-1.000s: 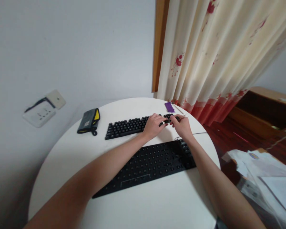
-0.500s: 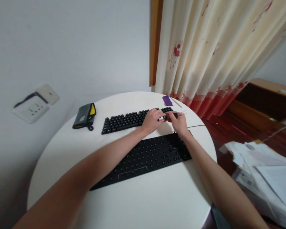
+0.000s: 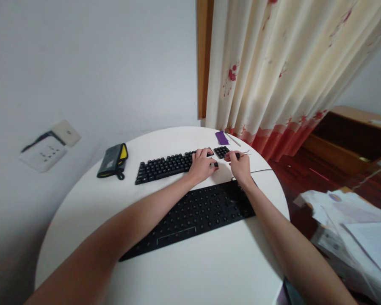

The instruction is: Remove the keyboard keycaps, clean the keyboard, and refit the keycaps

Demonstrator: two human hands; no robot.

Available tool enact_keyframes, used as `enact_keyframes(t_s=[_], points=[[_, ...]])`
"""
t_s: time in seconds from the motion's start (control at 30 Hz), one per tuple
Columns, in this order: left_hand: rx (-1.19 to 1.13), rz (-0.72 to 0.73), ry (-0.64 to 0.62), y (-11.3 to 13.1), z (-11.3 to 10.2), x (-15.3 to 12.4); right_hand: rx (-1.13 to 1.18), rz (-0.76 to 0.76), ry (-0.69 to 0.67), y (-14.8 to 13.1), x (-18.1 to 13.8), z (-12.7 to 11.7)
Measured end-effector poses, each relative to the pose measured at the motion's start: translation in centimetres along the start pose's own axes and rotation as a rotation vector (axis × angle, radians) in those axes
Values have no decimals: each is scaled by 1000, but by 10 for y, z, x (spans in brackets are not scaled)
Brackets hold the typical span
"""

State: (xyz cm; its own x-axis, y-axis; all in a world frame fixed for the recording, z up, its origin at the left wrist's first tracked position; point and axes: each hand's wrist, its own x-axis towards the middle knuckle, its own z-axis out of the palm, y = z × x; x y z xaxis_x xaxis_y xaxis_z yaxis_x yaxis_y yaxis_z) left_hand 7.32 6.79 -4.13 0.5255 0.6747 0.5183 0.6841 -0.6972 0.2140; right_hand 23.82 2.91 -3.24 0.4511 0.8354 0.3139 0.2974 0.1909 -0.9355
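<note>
My left hand (image 3: 201, 166) is at the right end of the main block of loose black keycaps (image 3: 163, 167), its fingertips over them. A dark keycap (image 3: 214, 164) is held at its thumb. My right hand (image 3: 240, 166) is closed around the dark handle of a wire keycap puller (image 3: 244, 153), whose thin wires point right. Just left of that hand lies a smaller group of keycaps (image 3: 221, 151). Below both hands and partly under my forearms lies the black keyboard (image 3: 193, 214), bare of keycaps across the part I can see.
On the round white table (image 3: 190, 271) a grey and black pouch with yellow (image 3: 112, 160) lies at left. A purple cloth (image 3: 221, 137) and a thin pale stick (image 3: 233, 140) lie at the back right. A cable (image 3: 262, 170) runs off the right edge. Papers (image 3: 352, 228) lie beyond.
My hands have moved apart from where they met over a small dark piece. The left now reaches onto the keycaps with a keycap at its thumb; the right keeps the puller.
</note>
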Motion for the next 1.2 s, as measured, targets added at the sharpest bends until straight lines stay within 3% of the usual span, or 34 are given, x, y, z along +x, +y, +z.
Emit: enact_keyframes(t_s=[0.3,0.7,0.93,1.2], points=[[61,-37,-132,0,3,-1,1,-3,19,-1,1,-3],[76,9,-85,-1,4,0,12,-34,-8,-3,1,-2],[35,106,-172,1,2,3,23,-29,0,-1,3,-2],[35,59,-149,-3,5,5,22,-22,3,-4,1,-2]])
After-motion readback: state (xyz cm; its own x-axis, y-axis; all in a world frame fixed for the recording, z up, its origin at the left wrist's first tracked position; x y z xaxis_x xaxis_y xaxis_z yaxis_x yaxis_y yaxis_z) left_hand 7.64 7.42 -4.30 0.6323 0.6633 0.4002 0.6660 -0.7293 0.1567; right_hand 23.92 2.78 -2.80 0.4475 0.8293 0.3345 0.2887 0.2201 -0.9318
